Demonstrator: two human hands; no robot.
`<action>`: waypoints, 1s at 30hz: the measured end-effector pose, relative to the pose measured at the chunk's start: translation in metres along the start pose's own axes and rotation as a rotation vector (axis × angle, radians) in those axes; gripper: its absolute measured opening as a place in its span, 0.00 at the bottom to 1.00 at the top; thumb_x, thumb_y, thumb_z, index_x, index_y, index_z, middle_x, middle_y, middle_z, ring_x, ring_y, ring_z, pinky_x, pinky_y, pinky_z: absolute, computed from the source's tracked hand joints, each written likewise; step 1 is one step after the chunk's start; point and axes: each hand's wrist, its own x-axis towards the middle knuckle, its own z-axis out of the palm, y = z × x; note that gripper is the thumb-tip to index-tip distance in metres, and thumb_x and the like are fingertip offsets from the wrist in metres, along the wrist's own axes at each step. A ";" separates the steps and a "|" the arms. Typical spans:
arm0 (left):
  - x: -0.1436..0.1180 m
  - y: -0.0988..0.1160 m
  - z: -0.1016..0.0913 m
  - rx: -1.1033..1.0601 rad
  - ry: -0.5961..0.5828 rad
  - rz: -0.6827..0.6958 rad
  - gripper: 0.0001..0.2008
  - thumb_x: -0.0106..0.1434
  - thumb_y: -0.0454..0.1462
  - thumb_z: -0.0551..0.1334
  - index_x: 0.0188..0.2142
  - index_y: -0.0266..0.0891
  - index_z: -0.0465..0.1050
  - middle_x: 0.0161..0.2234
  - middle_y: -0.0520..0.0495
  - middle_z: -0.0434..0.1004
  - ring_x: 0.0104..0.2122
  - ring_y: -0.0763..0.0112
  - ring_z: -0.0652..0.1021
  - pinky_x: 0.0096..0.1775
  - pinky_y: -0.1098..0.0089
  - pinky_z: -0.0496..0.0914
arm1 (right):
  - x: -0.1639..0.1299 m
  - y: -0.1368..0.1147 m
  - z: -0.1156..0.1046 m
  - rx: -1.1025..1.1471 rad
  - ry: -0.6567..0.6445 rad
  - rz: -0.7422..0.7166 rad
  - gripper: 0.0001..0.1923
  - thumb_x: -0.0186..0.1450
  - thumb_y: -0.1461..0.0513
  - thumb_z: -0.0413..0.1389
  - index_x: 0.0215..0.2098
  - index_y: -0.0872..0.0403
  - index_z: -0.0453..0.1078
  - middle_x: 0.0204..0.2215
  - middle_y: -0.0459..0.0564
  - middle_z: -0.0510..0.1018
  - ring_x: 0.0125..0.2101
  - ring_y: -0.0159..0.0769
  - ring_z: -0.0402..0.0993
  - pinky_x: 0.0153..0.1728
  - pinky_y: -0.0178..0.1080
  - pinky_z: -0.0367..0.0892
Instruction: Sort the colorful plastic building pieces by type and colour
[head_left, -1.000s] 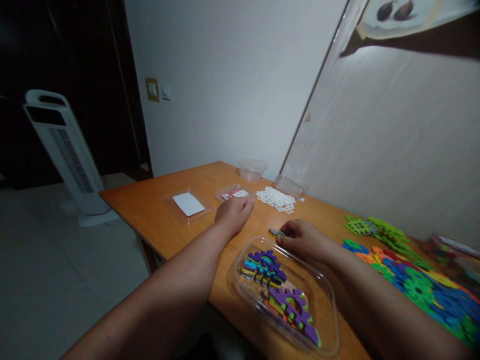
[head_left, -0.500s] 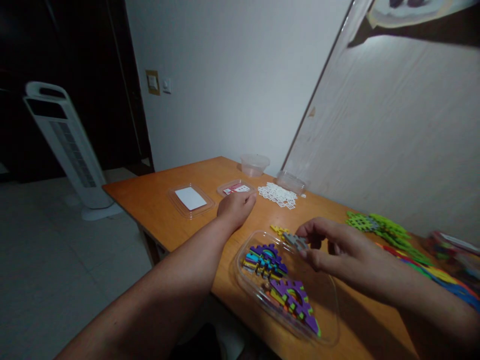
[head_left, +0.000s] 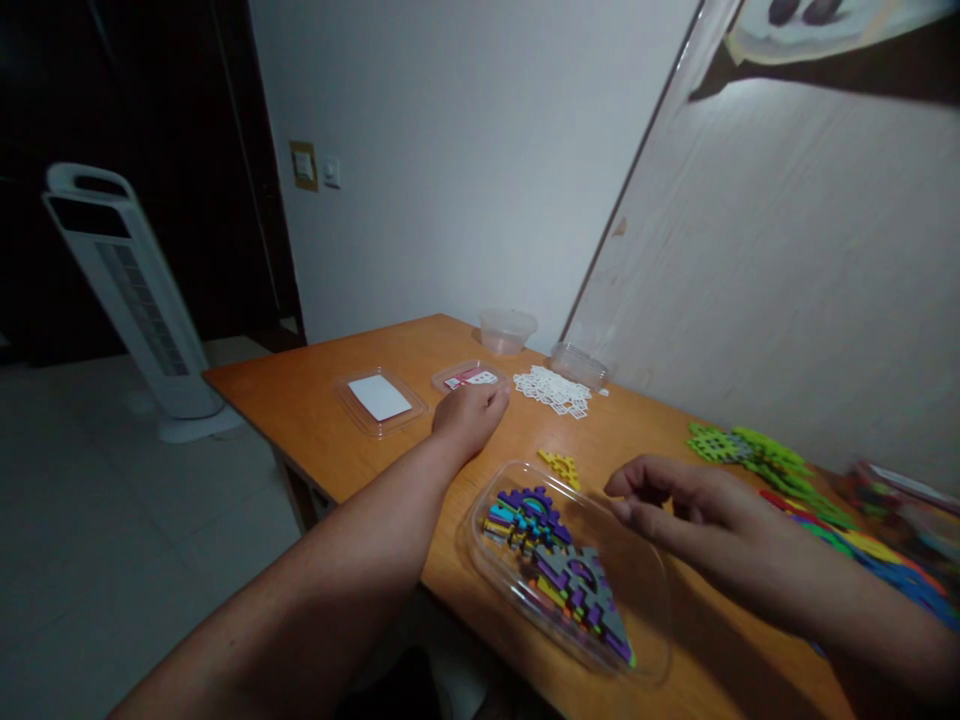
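A clear plastic container (head_left: 656, 640) sits near the table's front edge, holding two stacks of notched foam puzzle pieces. Purple and blue pieces (head_left: 534, 512) make up the left stack. On top of the right stack lies a grey puzzle piece (head_left: 589, 585). My right hand (head_left: 667, 500) hovers over the container's right rim with nothing in it, thumb and fingers a little apart. Just behind the container, a yellow puzzle piece (head_left: 561, 467) lies on the table. My left hand (head_left: 471, 415) rests on the table beyond the container, fingers curled in and partly hidden.
Behind my left hand are a lid with a white card (head_left: 381, 398), a lid with a red-and-white label (head_left: 472, 377), a pile of white pieces (head_left: 553, 390) and a clear tub (head_left: 507, 330). Green pieces (head_left: 750, 455) and colourful flat pieces (head_left: 862, 550) lie to the right.
The grey puzzle piece has gone from my right hand onto the right stack in the container. My right hand has let go and moved slightly right. My left hand has stayed put.
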 end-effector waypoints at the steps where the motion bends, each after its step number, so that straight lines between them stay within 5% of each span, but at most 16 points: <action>1: 0.000 0.000 0.000 0.000 -0.002 0.002 0.30 0.70 0.55 0.45 0.34 0.43 0.80 0.32 0.43 0.82 0.28 0.65 0.73 0.28 0.66 0.50 | 0.008 0.008 -0.002 0.031 0.027 0.007 0.13 0.69 0.51 0.51 0.35 0.50 0.71 0.30 0.47 0.76 0.32 0.36 0.71 0.32 0.37 0.66; 6: 0.001 -0.001 0.001 0.011 -0.013 -0.003 0.29 0.70 0.54 0.46 0.34 0.42 0.81 0.33 0.43 0.82 0.29 0.65 0.73 0.28 0.66 0.50 | 0.052 0.043 0.005 0.027 0.178 0.066 0.15 0.63 0.51 0.55 0.39 0.53 0.73 0.33 0.50 0.79 0.32 0.39 0.73 0.33 0.40 0.67; 11: 0.000 0.000 0.000 0.011 0.007 -0.011 0.30 0.70 0.55 0.46 0.33 0.43 0.81 0.31 0.44 0.81 0.27 0.66 0.72 0.27 0.66 0.49 | 0.083 0.053 0.028 -0.055 0.079 0.115 0.19 0.60 0.51 0.59 0.42 0.56 0.75 0.36 0.54 0.81 0.34 0.41 0.76 0.33 0.39 0.68; 21: 0.000 0.001 0.002 -0.008 0.020 -0.027 0.31 0.70 0.56 0.45 0.32 0.42 0.81 0.30 0.44 0.81 0.25 0.67 0.71 0.27 0.66 0.48 | 0.095 0.064 0.040 -0.149 0.105 0.200 0.10 0.54 0.59 0.63 0.32 0.55 0.74 0.29 0.50 0.80 0.28 0.37 0.73 0.28 0.36 0.63; 25: 0.000 0.001 0.002 -0.009 0.009 -0.013 0.31 0.70 0.56 0.45 0.32 0.42 0.81 0.31 0.43 0.81 0.26 0.67 0.71 0.27 0.66 0.48 | 0.086 0.051 0.026 -0.100 0.152 0.167 0.11 0.58 0.55 0.59 0.33 0.55 0.72 0.25 0.47 0.76 0.26 0.35 0.69 0.26 0.36 0.61; 30: -0.001 0.002 0.001 0.007 0.004 -0.019 0.32 0.70 0.56 0.44 0.34 0.42 0.82 0.33 0.42 0.82 0.28 0.65 0.73 0.28 0.67 0.50 | 0.061 0.005 0.014 -0.035 0.140 -0.041 0.13 0.60 0.53 0.57 0.37 0.53 0.71 0.29 0.47 0.74 0.31 0.37 0.69 0.31 0.38 0.63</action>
